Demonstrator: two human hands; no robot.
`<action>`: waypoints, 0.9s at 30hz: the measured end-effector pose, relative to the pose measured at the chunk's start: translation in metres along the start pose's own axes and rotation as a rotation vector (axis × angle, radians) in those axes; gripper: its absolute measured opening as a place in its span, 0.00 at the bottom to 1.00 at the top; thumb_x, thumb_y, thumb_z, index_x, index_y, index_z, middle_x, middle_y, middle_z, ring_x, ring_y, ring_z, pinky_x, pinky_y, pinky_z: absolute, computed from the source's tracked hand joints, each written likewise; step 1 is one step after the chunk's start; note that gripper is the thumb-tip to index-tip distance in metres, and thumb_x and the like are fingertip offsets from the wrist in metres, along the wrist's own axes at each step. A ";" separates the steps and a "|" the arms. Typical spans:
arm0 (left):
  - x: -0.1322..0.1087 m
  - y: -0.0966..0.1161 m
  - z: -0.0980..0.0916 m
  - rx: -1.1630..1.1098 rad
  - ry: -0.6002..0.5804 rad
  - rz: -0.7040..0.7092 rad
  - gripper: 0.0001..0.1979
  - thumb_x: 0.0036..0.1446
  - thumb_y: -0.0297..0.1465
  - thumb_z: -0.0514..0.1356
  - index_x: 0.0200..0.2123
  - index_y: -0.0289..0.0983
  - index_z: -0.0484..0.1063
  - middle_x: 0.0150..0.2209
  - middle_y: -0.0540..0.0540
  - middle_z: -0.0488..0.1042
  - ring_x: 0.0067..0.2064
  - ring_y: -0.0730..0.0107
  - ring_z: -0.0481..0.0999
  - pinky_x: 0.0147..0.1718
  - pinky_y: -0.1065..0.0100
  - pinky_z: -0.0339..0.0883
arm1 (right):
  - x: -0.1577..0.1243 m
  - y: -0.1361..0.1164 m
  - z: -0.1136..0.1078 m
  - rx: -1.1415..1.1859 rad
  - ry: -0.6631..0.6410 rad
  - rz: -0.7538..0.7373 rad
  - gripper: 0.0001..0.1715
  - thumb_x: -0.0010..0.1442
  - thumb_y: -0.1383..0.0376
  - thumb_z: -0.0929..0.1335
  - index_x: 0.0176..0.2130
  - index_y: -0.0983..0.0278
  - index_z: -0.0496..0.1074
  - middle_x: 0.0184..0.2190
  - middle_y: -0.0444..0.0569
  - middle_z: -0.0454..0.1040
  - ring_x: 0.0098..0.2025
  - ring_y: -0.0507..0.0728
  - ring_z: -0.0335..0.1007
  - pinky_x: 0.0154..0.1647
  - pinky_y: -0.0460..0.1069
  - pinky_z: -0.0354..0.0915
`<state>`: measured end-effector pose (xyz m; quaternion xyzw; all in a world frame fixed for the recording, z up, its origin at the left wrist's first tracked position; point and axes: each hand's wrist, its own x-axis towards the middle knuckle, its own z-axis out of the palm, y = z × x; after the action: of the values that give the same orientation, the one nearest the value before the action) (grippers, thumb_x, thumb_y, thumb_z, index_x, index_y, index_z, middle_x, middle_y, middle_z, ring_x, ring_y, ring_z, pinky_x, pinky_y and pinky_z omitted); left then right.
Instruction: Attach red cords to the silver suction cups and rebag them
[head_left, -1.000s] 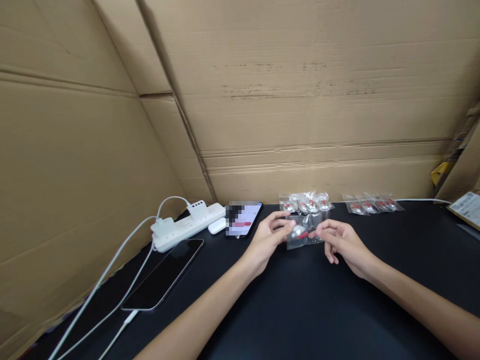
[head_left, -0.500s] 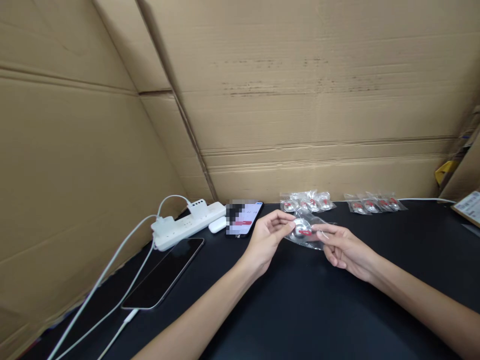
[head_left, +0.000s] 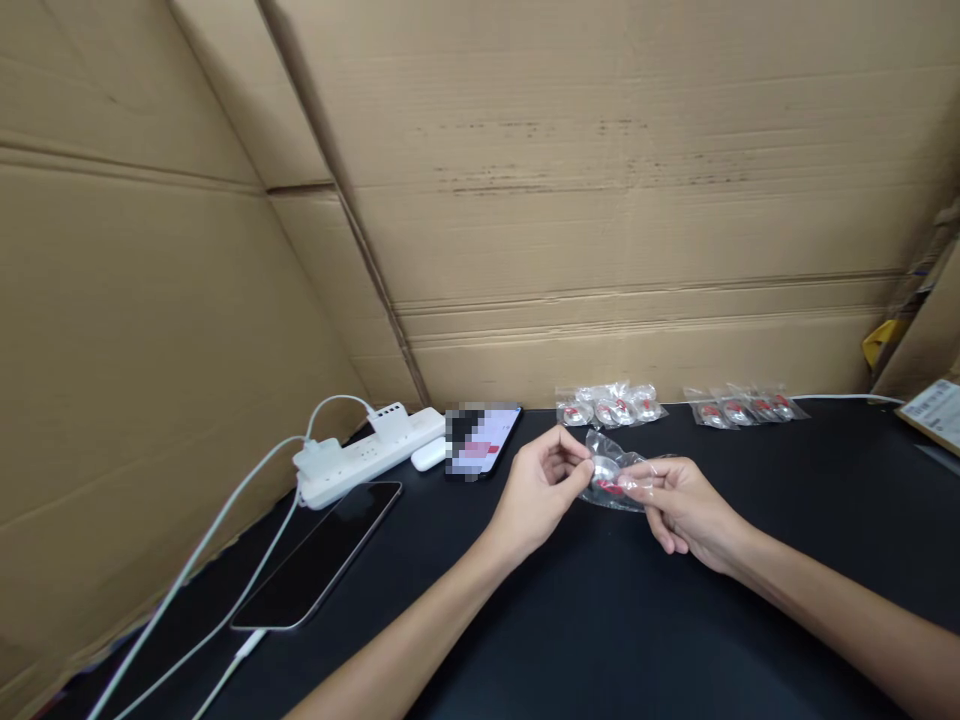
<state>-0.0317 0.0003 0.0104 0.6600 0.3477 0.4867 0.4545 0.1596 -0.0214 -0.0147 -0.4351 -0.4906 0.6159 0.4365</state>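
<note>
Between my two hands is a clear plastic bag with a round silver metal piece and something red inside. My left hand pinches the bag's left side between thumb and forefinger, close to the metal piece. The right side of the bag is pinched by my right hand, its lower fingers curled below. Beyond my hands lies a row of similar bagged silver pieces with red marks. A second such row lies farther right.
On the left stand a white power strip with plugged-in cables and a dark tablet-like device on a cable. A lit phone lies beside a small white case. Cardboard walls enclose the black table; a labelled box sits right.
The bag has tilted and its metal piece turned, so the red part shows lower. My right hand has shifted slightly left and down. The whole view has moved a little.
</note>
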 end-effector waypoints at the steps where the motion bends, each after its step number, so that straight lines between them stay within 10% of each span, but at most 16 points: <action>1: 0.000 0.001 0.000 0.005 -0.021 -0.005 0.08 0.54 0.31 0.65 0.31 0.36 0.68 0.31 0.50 0.71 0.33 0.71 0.71 0.35 0.69 0.66 | 0.000 0.001 0.000 -0.012 0.007 0.000 0.28 0.48 0.52 0.76 0.40 0.71 0.77 0.09 0.38 0.65 0.07 0.45 0.53 0.06 0.40 0.43; 12: 0.011 -0.006 -0.018 0.112 -0.035 -0.134 0.09 0.56 0.36 0.61 0.32 0.36 0.68 0.24 0.52 0.69 0.25 0.71 0.72 0.26 0.70 0.67 | 0.008 -0.004 -0.014 -0.025 0.219 -0.109 0.25 0.48 0.52 0.76 0.36 0.70 0.78 0.11 0.40 0.63 0.12 0.44 0.51 0.11 0.41 0.40; 19: 0.021 -0.011 -0.051 1.000 0.226 -0.149 0.05 0.56 0.31 0.57 0.29 0.38 0.69 0.24 0.49 0.74 0.29 0.64 0.75 0.30 0.67 0.64 | 0.015 -0.007 -0.031 -0.022 0.337 -0.127 0.26 0.45 0.52 0.76 0.35 0.71 0.76 0.15 0.43 0.66 0.15 0.46 0.53 0.12 0.41 0.42; 24: 0.015 -0.011 -0.053 1.196 0.288 -0.171 0.11 0.56 0.34 0.57 0.23 0.37 0.70 0.25 0.41 0.73 0.35 0.50 0.75 0.34 0.58 0.65 | 0.014 -0.001 -0.026 -0.079 0.287 -0.135 0.25 0.48 0.52 0.75 0.35 0.71 0.77 0.12 0.42 0.64 0.14 0.45 0.51 0.12 0.41 0.42; 27: 0.010 -0.006 -0.042 1.294 0.296 0.050 0.11 0.60 0.37 0.56 0.34 0.35 0.74 0.35 0.38 0.75 0.44 0.47 0.72 0.44 0.53 0.66 | 0.014 0.001 -0.022 -0.102 0.263 -0.147 0.24 0.49 0.52 0.74 0.35 0.71 0.76 0.13 0.42 0.66 0.14 0.45 0.52 0.13 0.41 0.45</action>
<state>-0.0695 0.0224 0.0130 0.7340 0.6130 0.2756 -0.0975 0.1775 -0.0030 -0.0201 -0.4965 -0.4904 0.4942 0.5184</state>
